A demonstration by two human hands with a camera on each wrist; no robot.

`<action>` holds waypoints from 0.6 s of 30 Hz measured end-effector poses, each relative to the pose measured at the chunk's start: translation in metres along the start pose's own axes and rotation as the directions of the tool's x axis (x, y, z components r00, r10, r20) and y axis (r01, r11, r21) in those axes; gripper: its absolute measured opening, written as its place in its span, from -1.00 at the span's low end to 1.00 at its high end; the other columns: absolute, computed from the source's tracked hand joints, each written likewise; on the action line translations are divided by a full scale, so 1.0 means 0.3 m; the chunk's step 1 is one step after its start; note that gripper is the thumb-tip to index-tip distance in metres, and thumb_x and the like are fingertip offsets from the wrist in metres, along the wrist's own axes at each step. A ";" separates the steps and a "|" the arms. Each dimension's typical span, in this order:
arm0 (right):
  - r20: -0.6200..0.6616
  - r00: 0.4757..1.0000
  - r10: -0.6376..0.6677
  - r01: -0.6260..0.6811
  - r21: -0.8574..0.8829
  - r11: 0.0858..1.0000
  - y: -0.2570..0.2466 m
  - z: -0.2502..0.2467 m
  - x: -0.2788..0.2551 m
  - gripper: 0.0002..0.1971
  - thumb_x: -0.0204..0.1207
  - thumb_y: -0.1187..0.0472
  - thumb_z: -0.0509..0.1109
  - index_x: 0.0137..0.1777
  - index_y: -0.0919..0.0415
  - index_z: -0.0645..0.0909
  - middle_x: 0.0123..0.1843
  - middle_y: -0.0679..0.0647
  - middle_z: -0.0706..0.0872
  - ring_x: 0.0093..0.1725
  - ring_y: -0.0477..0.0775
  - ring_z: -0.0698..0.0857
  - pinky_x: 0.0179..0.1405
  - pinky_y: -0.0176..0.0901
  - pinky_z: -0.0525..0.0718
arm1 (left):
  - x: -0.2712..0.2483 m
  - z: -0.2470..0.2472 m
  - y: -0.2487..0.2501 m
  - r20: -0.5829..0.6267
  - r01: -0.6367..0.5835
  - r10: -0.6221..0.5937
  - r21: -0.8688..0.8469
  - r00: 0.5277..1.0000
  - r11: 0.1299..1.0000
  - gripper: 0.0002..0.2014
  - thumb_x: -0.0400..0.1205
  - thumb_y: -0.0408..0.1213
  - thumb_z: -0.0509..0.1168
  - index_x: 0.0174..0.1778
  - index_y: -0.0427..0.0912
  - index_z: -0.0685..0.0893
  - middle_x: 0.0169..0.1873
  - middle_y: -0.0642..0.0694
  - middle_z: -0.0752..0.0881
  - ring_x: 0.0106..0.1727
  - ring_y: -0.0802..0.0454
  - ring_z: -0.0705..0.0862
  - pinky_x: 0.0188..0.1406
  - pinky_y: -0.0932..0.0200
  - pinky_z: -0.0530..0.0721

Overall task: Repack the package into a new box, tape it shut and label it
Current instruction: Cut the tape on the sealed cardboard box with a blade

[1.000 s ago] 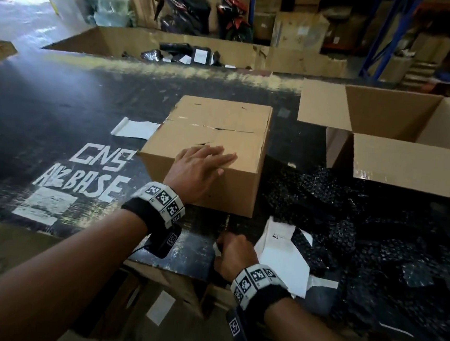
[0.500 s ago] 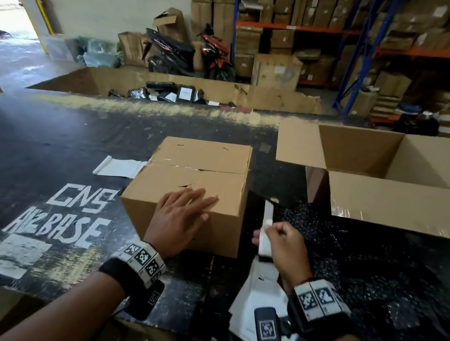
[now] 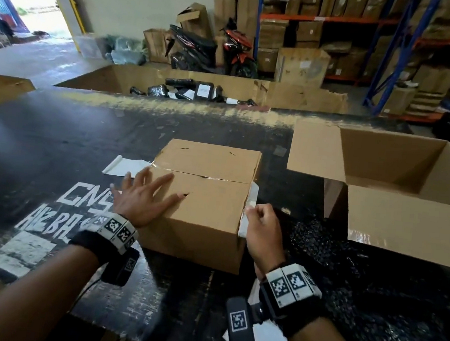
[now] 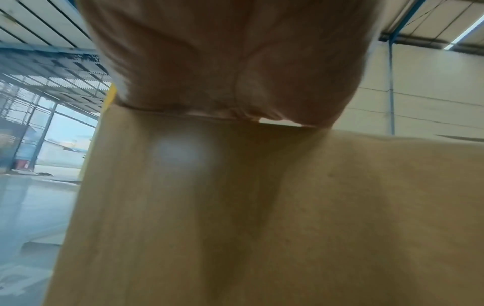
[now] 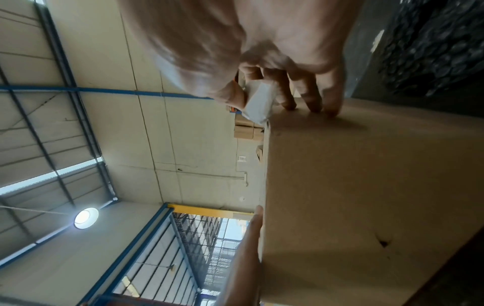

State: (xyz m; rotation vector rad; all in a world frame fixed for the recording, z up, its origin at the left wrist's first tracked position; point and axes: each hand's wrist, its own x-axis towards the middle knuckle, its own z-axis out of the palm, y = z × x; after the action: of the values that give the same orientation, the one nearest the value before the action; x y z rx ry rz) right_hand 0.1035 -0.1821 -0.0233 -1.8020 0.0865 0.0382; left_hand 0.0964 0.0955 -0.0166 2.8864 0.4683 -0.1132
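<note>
A closed brown cardboard box stands in the middle of the black table, clear tape along its top seam. My left hand lies flat on the near-left part of the lid with straight, spread fingers; the left wrist view shows the palm pressed onto the cardboard. My right hand is at the box's upper right edge and pinches a white label between thumb and forefinger. In the right wrist view the label hangs at the box corner, and the other fingertips touch the box's side.
A larger open cardboard box stands to the right. Black bubble wrap covers the table in front of it. A white paper lies left of the closed box, white sheets at the front edge. A bin of black parcels stands behind.
My right hand has risen from the white sheets at the table's front edge, carrying the label up to the box's right edge. My left hand has slid left on the lid and spread its fingers.
</note>
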 end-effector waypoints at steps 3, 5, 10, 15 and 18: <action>0.031 0.999 0.009 -0.009 0.006 1.000 -0.002 -0.007 -0.011 -0.77 0.76 0.06 0.23 0.04 0.22 0.57 -0.19 -0.07 0.62 -0.19 -0.05 0.58 -0.34 -0.34 0.41 | 0.006 -0.005 -0.001 0.041 0.016 -0.016 0.000 0.999 1.000 0.00 0.21 0.82 -0.30 0.65 0.64 -0.06 0.81 0.01 -0.15 0.73 -0.51 0.08 0.61 -0.59 0.19; 0.051 0.999 0.020 -0.020 0.008 1.000 -0.002 -0.014 -0.026 -0.74 0.77 0.04 0.22 0.08 0.23 0.58 -0.16 -0.06 0.63 -0.20 -0.08 0.59 -0.33 -0.35 0.43 | -0.016 0.004 -0.004 0.030 0.020 -0.020 0.028 0.999 0.999 -0.04 0.24 0.81 -0.31 0.63 0.66 -0.09 0.81 0.02 -0.13 0.71 -0.53 0.13 0.62 -0.51 0.24; 0.106 0.994 0.015 -0.024 0.084 0.996 0.032 -0.039 -0.093 -0.73 0.76 0.00 0.23 0.03 0.21 0.59 -0.21 -0.02 0.67 -0.23 -0.08 0.63 -0.27 -0.21 0.54 | -0.093 0.023 -0.050 0.025 0.011 -0.012 0.019 1.000 1.000 -0.15 0.30 0.79 -0.28 0.58 0.75 -0.16 0.81 0.04 -0.17 0.75 -0.46 0.09 0.65 -0.55 0.14; 0.155 0.986 0.061 -0.094 0.211 0.973 0.061 -0.072 -0.100 -0.75 0.69 -0.04 0.32 -0.05 0.14 0.61 -0.08 0.19 0.80 -0.04 0.26 0.78 0.07 0.36 0.74 | -0.114 -0.043 -0.035 0.038 -0.013 0.010 0.064 0.999 0.998 -0.02 0.25 0.80 -0.20 0.64 0.59 0.15 0.78 -0.06 0.09 0.71 -0.38 0.22 0.63 -0.50 0.22; 0.124 0.989 0.086 -0.115 0.253 0.961 0.057 -0.098 -0.055 -0.74 0.60 -0.07 0.37 -0.07 0.15 0.62 -0.04 0.19 0.85 -0.05 0.32 0.83 0.03 0.39 0.78 | -0.068 -0.124 0.065 -0.132 -0.197 0.217 0.149 0.967 0.969 -0.20 0.42 0.64 -0.04 0.53 0.41 0.51 0.62 -0.07 0.45 0.64 -0.22 0.39 0.63 -0.45 0.22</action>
State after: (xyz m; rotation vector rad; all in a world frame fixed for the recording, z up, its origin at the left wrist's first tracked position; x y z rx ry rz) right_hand 0.0852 -0.2140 -0.0320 -1.5291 0.0988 0.1922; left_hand 0.0850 0.0795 0.0257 3.0696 0.1857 0.1068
